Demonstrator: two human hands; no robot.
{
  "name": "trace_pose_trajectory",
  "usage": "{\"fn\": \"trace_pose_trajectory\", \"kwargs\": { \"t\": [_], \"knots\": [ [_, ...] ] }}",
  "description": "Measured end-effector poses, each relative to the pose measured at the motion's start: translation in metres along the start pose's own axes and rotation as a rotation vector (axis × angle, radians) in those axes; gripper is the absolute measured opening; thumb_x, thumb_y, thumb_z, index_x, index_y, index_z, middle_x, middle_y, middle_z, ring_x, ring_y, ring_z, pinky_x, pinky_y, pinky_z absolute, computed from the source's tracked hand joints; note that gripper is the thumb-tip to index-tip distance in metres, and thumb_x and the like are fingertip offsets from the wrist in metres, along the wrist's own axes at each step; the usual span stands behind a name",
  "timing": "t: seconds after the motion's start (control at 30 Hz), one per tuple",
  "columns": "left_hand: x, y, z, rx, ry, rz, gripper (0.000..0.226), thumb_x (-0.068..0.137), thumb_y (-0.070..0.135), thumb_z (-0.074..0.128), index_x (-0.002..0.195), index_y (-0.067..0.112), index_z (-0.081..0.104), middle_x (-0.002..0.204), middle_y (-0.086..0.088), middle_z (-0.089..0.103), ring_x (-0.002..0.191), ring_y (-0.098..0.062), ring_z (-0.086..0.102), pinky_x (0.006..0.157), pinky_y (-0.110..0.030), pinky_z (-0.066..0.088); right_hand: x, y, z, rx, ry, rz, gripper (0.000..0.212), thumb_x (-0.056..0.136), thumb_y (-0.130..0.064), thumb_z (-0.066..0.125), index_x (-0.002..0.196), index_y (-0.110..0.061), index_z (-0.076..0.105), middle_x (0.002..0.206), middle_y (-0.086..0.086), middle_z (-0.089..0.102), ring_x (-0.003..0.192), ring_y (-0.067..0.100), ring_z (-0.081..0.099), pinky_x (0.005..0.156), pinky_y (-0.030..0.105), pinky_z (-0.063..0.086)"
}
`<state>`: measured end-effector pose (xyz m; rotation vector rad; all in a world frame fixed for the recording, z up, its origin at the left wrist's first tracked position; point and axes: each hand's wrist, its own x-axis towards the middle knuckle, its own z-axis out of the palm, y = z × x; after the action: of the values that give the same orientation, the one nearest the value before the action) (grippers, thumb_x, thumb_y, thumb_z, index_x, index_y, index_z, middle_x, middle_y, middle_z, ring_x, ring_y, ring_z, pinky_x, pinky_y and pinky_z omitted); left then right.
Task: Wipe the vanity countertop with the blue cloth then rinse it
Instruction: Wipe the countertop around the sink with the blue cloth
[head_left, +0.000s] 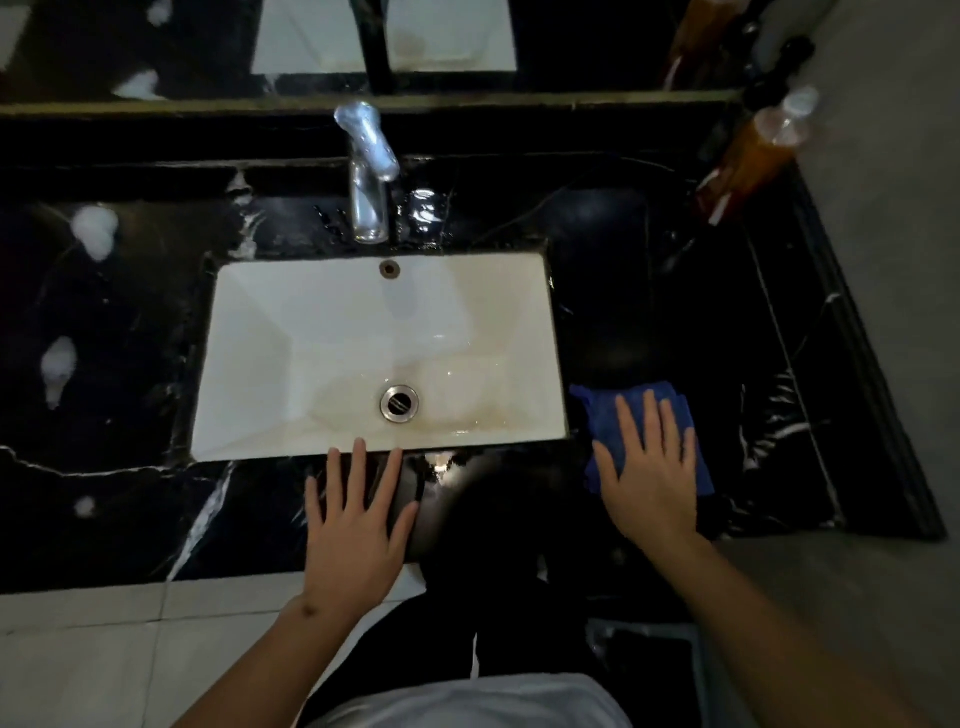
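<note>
The black marble vanity countertop (130, 519) surrounds a white rectangular sink (311, 353) with a chrome tap (369, 176) behind it. A folded blue cloth (602, 415) lies flat on the counter just right of the sink's front corner. My right hand (649, 467) presses down on it with fingers spread, covering most of it. My left hand (358, 525) rests flat on the counter's front strip below the sink, fingers apart, holding nothing.
Several white foam blobs, one of them (96, 228), sit on the counter left of the sink. An amber bottle (753, 150) stands at the back right corner against the grey wall. A mirror runs along the back. A pale tiled floor (78, 660) lies below the counter.
</note>
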<state>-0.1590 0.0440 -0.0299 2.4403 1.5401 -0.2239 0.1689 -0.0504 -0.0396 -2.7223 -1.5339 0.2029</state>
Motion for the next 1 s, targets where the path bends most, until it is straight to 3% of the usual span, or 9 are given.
{"fn": "trace_pose_trajectory", "kwargs": {
  "t": [0.1,0.27,0.37,0.47,0.57,0.7,0.87,1.0],
  "knots": [
    [-0.027,-0.005,0.007,-0.014,0.005,0.014,0.063,0.098,0.056,0.025,0.155,0.03,0.029,0.165,-0.011,0.018,0.151,-0.037,0.013,0.117,-0.062,0.019,-0.032,0.039,-0.006,-0.008,-0.065,0.031,0.071,0.095,-0.061,0.022,0.156,-0.026,0.024,0.165,0.009,0.019,0.153,0.028,0.015,0.123,0.051,0.014],
    [-0.066,-0.015,0.012,-0.05,-0.028,0.001,0.061,0.097,0.061,0.015,0.155,0.04,0.018,0.166,-0.001,0.009,0.153,-0.026,0.001,0.12,-0.058,0.014,-0.025,0.052,-0.01,0.046,-0.019,0.334,0.078,0.093,-0.063,0.017,0.156,-0.018,0.026,0.164,0.018,0.019,0.151,0.037,0.016,0.118,0.062,0.016],
    [-0.089,-0.018,0.017,-0.102,-0.056,-0.1,0.064,0.094,0.065,0.006,0.154,0.046,0.012,0.166,0.005,-0.001,0.153,-0.021,-0.009,0.121,-0.056,0.007,-0.036,-0.027,0.001,0.043,0.032,0.131,0.071,0.095,-0.058,0.025,0.154,-0.02,0.032,0.159,0.025,0.026,0.147,0.044,0.025,0.116,0.066,0.018],
    [-0.087,-0.024,0.009,-0.1,0.011,-0.175,0.067,0.091,0.064,0.01,0.153,0.044,0.022,0.166,0.002,0.013,0.154,-0.027,0.006,0.119,-0.057,0.014,-0.06,-0.138,0.015,0.126,0.009,-0.172,0.069,0.094,-0.057,0.03,0.155,-0.027,0.026,0.162,0.023,0.019,0.15,0.042,0.015,0.118,0.064,0.009],
    [-0.073,-0.035,-0.002,-0.082,-0.011,-0.214,0.069,0.089,0.063,0.013,0.154,0.043,0.022,0.167,0.003,0.014,0.154,-0.026,0.006,0.12,-0.055,0.011,-0.075,-0.195,0.026,0.162,-0.009,-0.316,0.067,0.095,-0.058,0.033,0.155,-0.03,0.025,0.163,0.02,0.019,0.152,0.038,0.01,0.119,0.061,0.006],
    [-0.077,-0.043,-0.007,-0.009,-0.018,-0.147,0.075,0.085,0.067,0.002,0.155,0.042,0.017,0.167,0.003,0.009,0.154,-0.025,0.003,0.121,-0.053,0.01,-0.085,-0.15,0.029,0.158,0.023,-0.309,0.062,0.094,-0.06,0.037,0.149,-0.032,0.041,0.16,0.011,0.032,0.15,0.032,0.024,0.12,0.055,0.011],
    [-0.084,-0.041,0.0,-0.066,-0.038,-0.095,0.075,0.085,0.069,-0.003,0.155,0.044,0.007,0.167,0.006,-0.005,0.153,-0.017,-0.011,0.122,-0.051,0.002,-0.084,-0.046,0.017,0.091,0.007,-0.041,0.068,0.093,-0.065,0.025,0.154,-0.035,0.029,0.163,0.009,0.026,0.152,0.029,0.019,0.121,0.054,0.012],
    [-0.084,-0.04,0.01,-0.098,0.006,-0.095,0.074,0.087,0.068,0.0,0.155,0.043,0.009,0.166,0.007,-0.003,0.151,-0.015,-0.011,0.122,-0.052,0.001,-0.071,-0.035,0.007,0.106,0.0,0.21,0.068,0.096,-0.063,0.025,0.156,-0.032,0.022,0.166,0.011,0.014,0.153,0.032,0.009,0.122,0.057,0.008]
  ]
}}
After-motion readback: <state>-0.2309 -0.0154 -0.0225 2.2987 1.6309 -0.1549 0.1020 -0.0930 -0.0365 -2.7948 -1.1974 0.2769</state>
